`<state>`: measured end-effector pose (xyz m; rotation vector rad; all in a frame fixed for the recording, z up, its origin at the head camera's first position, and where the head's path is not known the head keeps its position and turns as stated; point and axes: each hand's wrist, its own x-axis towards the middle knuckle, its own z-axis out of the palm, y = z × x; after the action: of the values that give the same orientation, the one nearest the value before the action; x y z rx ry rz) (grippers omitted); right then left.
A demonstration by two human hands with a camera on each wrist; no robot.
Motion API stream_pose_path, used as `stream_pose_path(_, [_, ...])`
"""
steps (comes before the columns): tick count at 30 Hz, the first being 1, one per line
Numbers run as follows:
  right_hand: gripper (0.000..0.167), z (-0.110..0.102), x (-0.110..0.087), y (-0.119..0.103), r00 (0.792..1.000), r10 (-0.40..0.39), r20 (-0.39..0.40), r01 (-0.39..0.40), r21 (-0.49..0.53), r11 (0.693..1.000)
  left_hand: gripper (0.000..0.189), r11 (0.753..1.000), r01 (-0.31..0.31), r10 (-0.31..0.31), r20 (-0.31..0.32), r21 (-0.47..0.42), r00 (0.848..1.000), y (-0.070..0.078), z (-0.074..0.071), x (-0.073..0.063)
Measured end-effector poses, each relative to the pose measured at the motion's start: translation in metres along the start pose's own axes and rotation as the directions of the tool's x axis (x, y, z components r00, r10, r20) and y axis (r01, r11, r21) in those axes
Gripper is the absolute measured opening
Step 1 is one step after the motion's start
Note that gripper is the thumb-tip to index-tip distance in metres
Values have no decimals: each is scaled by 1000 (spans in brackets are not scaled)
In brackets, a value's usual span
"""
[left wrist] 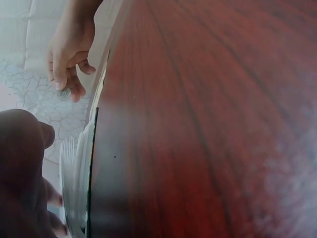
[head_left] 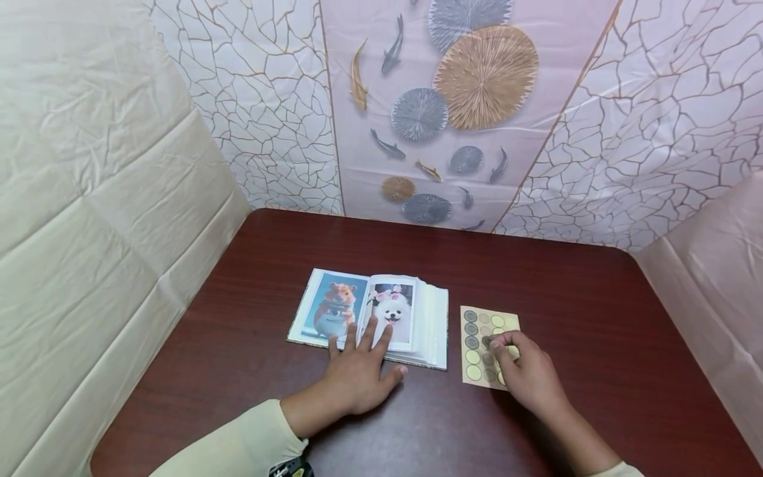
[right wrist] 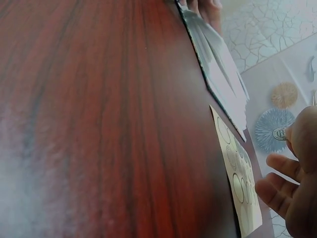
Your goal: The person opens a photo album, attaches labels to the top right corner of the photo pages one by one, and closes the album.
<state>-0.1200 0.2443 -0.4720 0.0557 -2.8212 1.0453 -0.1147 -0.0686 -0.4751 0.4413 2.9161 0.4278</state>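
Pinching one apparent sticker [right wrist: 280, 134], right hand [head_left: 530, 374] overhangs one sheet [head_left: 480, 358]; left hand [head_left: 360, 374] splays on one album [head_left: 365, 298].

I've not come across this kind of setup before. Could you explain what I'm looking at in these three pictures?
There is no robot here, just a person's bare hands. The wide picture comes from a camera on the head, looking forward and down; the two tilted ones come from cameras on each wrist.

On the table lie an open album, showing animal pictures, and, to its right, a sheet of round stickers. The left hand rests on the album, fingers spread. The right hand pinches what looks like a round sticker; both wrist views show it off the sheet.
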Motion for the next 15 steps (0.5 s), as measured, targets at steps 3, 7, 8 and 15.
stream_pose_path(3, [16,1,3,-1,999,-32,-8,33,2,999,77,1000,7,-7,25,-3,1000,-1,0,0])
stream_pose_path(7, [15,3,9,-2,996,-92,-2,92,-13,996,78,1000,16,-15,51,-16,999,-1,0,1])
stream_pose_path(8, [15,4,10,-3,994,-111,-1,111,-19,994,78,1000,17,-16,55,-20,998,-1,0,2])
stream_pose_path(15, [8,7,20,-7,970,-244,-2,244,-1,970,78,999,24,-21,79,-27,997,-2,0,2])
